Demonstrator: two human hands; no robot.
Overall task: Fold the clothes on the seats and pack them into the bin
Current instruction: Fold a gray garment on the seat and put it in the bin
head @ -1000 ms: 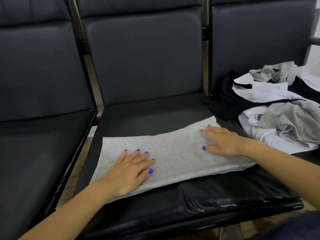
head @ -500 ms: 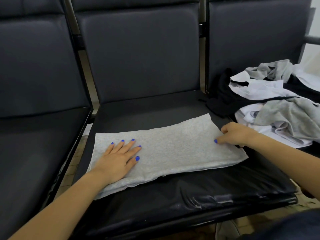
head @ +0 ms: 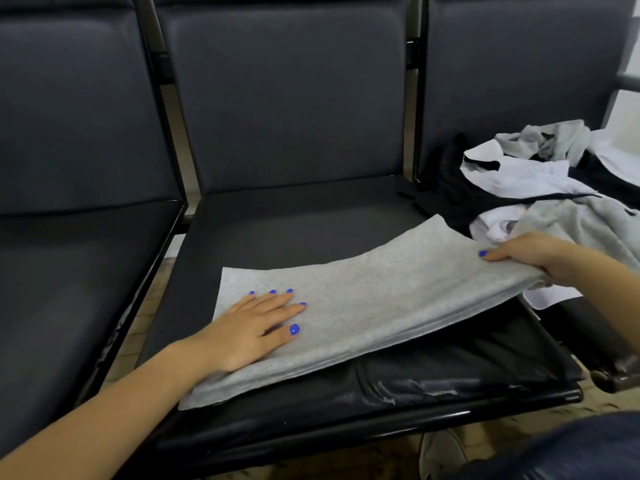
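Holding the grey garment (head: 363, 306) at both ends on the middle seat (head: 294, 230), I report from the head view, the only one supplied.

My left hand (head: 252, 330) lies flat on the cloth's left end, fingers straight and slightly spread, gripping nothing, only pressing. My right hand (head: 519, 252) pinches the right end, thumb on top and fingers curled beneath, with that end raised clear of the seat cushion while the rest lies on it. The garment is already narrowed to a long strip across the front half of the middle seat.

Assessment of the step in hand: this looks like the crosswise fold, right end over to left. To do it well, I judge the left palm should anchor its end so the strip does not creep toward the seat's front edge. The right hand should carry its end over in a low arc and match it to the left edge. The layers in the pinch must stay together, or the lower one will sag and wrinkle.

Count:
- Seats in view: three.
- Garments being folded: one.
- Unfolded pile (head: 554, 188) to the right of the middle seat: one heap of grey, white and black pieces. The exact number cannot be told, as they overlap.
- Hands: two.
- Bin: not in view.
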